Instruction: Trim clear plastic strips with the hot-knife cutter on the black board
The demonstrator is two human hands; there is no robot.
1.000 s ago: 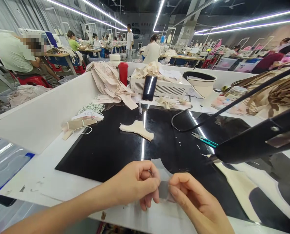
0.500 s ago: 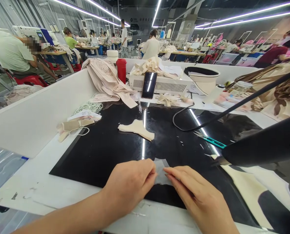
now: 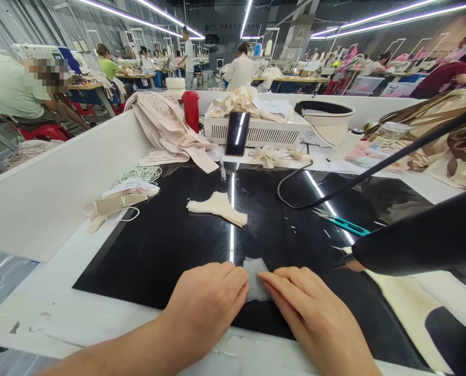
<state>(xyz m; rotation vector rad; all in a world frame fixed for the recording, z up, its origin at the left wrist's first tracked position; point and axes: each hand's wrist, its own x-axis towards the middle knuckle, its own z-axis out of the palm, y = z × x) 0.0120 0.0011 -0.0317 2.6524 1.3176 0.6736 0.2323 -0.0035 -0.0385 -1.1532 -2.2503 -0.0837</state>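
A small piece of thin, pale translucent material lies between my hands over the black glossy mat. My left hand is closed at its left edge, with thumb and finger pinched. My right hand pinches the right side of the same piece with its fingertips. Whether it is fabric or film I cannot tell. Beyond my hands, a cream fabric piece with a curved, narrow-ended outline lies flat on the mat.
Teal thread snips lie to the right, near a large black cylindrical tool and its black cable. A phone leans on a white vented box. A red cup and fabric strips are behind; several people work farther back.
Both hands keep their pinch on the pale piece, with only slight finger movement. The whole view has shifted a little.
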